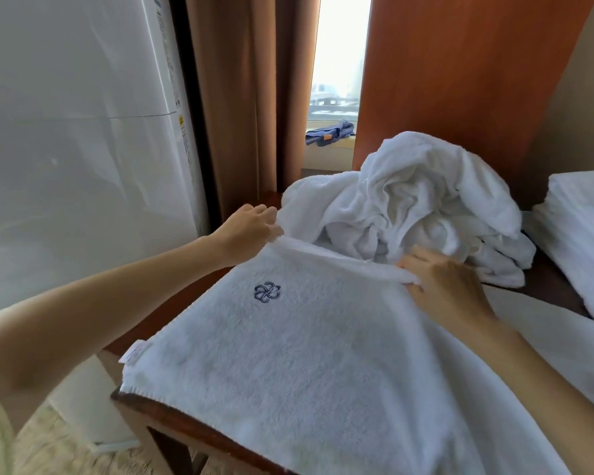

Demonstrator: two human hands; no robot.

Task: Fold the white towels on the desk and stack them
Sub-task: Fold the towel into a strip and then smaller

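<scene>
Your left hand [251, 231] and right hand [450, 286] each pinch a corner of the towel [288, 354], likely squaring its fold short of the heap [408, 207] beyond.

Count on inspection:
- one spread towel [306, 354], with one embroidered emblem [267, 292] and one sewn label [134, 353]
- one crumpled towel heap [415, 204], number within indeterminable
- one folded stack [583, 234], layers indistinct
- one blue cloth [330, 132]
- one worktop [172, 419]
- two grips: left grip [251, 231], right grip [450, 286]
</scene>
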